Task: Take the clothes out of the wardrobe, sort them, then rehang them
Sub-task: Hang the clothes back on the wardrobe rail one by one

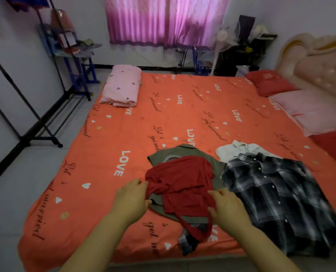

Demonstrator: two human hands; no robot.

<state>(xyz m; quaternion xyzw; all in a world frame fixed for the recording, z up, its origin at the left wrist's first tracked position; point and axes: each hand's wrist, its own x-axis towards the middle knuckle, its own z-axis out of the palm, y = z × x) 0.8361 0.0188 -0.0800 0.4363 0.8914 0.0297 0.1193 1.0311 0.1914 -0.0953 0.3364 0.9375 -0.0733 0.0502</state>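
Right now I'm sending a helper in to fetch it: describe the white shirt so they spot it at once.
On the orange bedsheet printed with LOVE, look at the clothes near its right front. The white shirt lies just beyond the dark plaid shirt, partly under its collar. It is the only plain white garment; the red shirt left of it lies on an olive one.

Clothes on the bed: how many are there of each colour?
Red shirt: 1
Olive green shirt: 1
White shirt: 1
Plaid: 2, the big plaid shirt and a plaid piece partly hidden under the red one
Total: 5
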